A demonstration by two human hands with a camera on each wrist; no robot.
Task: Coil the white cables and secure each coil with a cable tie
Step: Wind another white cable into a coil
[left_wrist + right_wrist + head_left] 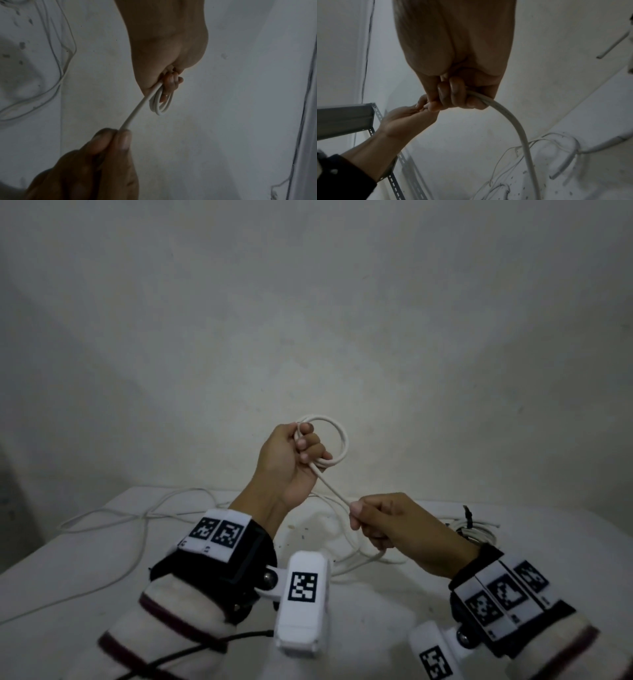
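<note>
Coiling is under way: the left hand (pixel 287 460) has its fingers curled round a small coil (pixel 334 440), while the right hand (pixel 394 525) pinches the cable (pixel 334 486) just below. Next, probably, another loop fed up to the left fingers.

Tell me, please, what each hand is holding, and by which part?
Left hand grips the coil at its near side; right hand grips the same cable's loose run below the coil.
</note>
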